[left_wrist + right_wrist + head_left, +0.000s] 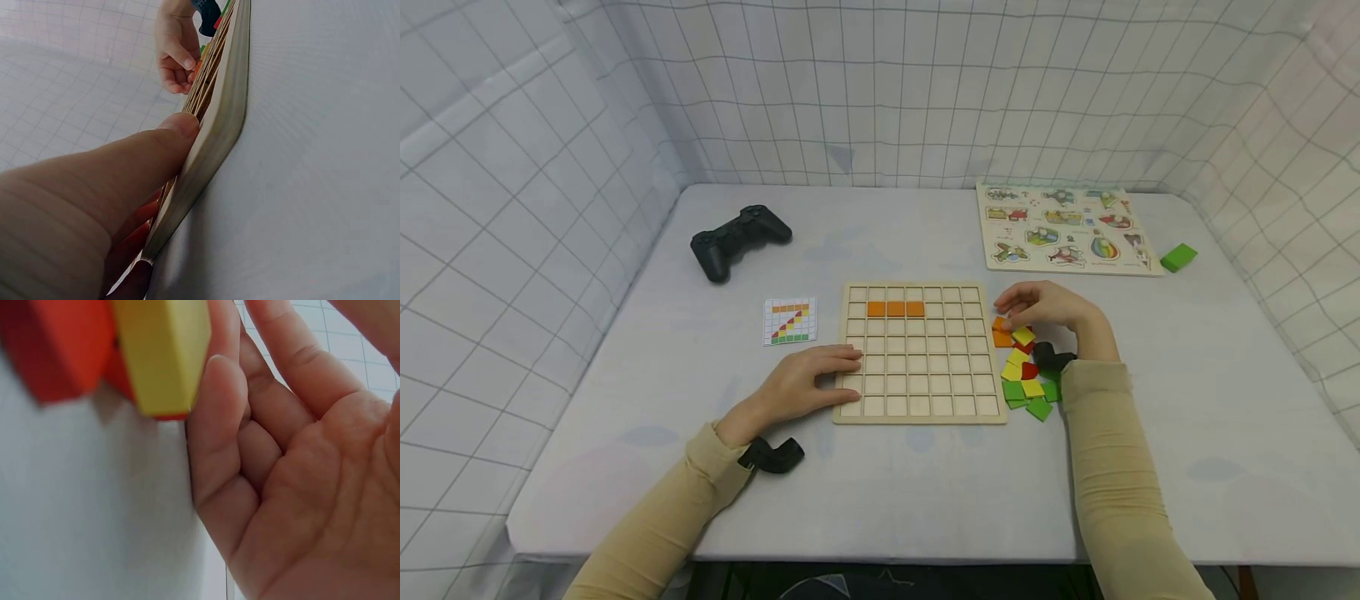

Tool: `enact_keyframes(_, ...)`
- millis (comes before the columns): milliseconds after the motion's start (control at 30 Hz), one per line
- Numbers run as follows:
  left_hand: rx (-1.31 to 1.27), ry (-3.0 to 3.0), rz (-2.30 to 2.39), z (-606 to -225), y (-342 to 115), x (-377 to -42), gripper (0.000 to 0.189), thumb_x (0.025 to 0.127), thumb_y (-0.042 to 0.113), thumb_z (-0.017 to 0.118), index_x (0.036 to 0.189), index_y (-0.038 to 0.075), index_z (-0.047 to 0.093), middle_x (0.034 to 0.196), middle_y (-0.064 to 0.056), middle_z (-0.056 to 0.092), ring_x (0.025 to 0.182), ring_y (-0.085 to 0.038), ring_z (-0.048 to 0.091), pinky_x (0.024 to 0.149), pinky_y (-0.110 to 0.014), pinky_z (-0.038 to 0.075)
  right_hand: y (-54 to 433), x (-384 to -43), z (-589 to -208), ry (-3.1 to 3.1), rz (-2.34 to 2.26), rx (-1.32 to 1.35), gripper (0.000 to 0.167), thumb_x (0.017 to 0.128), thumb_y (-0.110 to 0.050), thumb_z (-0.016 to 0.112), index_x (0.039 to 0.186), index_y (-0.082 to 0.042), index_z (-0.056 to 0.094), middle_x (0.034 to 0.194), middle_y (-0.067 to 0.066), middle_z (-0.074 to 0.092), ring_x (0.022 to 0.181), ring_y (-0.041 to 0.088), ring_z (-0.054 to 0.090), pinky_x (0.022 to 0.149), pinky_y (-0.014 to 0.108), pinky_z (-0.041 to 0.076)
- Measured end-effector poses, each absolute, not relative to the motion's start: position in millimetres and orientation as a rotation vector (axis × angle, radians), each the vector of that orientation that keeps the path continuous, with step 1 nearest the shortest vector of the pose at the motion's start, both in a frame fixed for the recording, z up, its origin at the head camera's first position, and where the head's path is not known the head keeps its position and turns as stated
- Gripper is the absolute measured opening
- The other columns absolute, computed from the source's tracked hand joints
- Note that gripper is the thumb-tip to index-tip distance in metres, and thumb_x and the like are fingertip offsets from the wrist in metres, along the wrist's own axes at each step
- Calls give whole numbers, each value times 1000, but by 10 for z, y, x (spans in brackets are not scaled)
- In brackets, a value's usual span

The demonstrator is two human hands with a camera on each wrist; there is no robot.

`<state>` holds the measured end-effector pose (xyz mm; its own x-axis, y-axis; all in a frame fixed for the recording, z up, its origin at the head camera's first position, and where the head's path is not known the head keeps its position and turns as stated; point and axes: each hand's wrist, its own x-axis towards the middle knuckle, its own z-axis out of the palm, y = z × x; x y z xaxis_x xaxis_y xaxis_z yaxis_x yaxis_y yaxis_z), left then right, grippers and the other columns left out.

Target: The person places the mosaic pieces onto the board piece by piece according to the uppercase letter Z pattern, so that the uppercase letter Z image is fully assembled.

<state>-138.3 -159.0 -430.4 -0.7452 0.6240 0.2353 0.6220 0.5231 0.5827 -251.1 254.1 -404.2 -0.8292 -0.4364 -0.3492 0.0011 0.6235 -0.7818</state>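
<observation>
A wooden grid board (920, 419) lies mid-table with three orange square tiles (896, 309) in its second row. My left hand (801, 383) rests on the board's lower left edge, thumb and fingers spread apart; the left wrist view shows the thumb (181, 125) on the rim. My right hand (1051, 308) is over the upper end of a loose tile pile, its thumb beside an orange tile (1002, 339). No tile shows lifted in it. In the right wrist view a yellow tile (164, 356) and a red tile (59, 350) are near its bent fingers.
Yellow, red and green tiles (1040, 408) lie along the board's right side. A printed pattern card (790, 322) is left of the board. Farther back are a black game controller (741, 240), a picture puzzle board (1067, 229) and a green block (1178, 257).
</observation>
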Motion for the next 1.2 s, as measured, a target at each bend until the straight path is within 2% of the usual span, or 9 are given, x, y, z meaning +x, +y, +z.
enact_keyframes(400,1118,2737,1048,-4308,-1587,-1383,47,80,34,76,117,6,67,129,-4,57,125,-21,48,108,-30,37,2514,-2469,-3986,2318,-1113,-376,41,80,-17,76,115,0,61,114,13,61,94,20,57,82,27,50)
enact_keyframes(733,1128,2740,1050,-4318,-1588,-1393,46,80,33,75,116,6,68,129,-3,58,125,-20,48,108,-29,37,2467,-2473,-3943,2308,-1051,-368,35,79,-15,76,106,1,62,95,9,62,82,20,56,75,28,51)
enact_keyframes(933,1098,2740,1032,-4330,-1595,-1395,46,81,36,74,118,8,67,130,0,57,126,-18,46,108,-29,36,2461,-2482,-3904,2289,-1002,-341,35,80,-18,76,104,1,60,90,7,61,80,19,54,75,28,48)
enact_keyframes(1200,1098,2740,1034,-4333,-1600,-1397,46,82,36,73,118,9,67,130,0,57,126,-18,46,108,-28,36,2439,-2465,-3812,2315,-1034,-328,36,79,-26,77,101,-2,62,88,7,63,83,21,55,83,32,45)
